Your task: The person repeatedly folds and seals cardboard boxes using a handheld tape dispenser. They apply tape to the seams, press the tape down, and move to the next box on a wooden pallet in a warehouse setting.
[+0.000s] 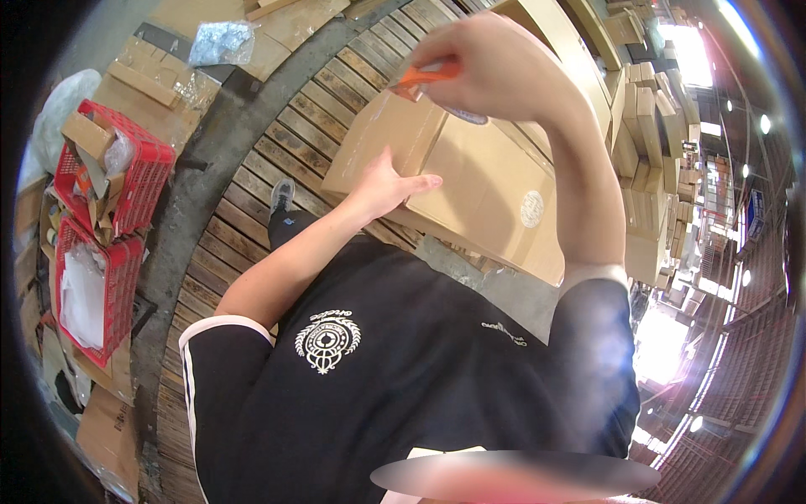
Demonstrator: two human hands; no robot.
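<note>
A large brown cardboard box [478,181] lies in front of me, with a round pale mark on its right part. My left hand [386,186] rests against its near left side, the thumb stretched apart from the fingers over the surface. Raised above the far side of the box, my right hand [491,71] is closed round an orange tool [430,76] that looks like a tape dispenser. A greyish curved edge [466,115] shows beneath that hand. Most of the tool is hidden by the fingers, which are slightly blurred.
Slatted wooden boards [269,147] run below the box. To the left stand two red plastic crates [134,197] holding cardboard scraps and white wrapping. A clear bag with pale blue contents [222,42] lies on flat cardboard. Stacked cartons [645,181] line the right side.
</note>
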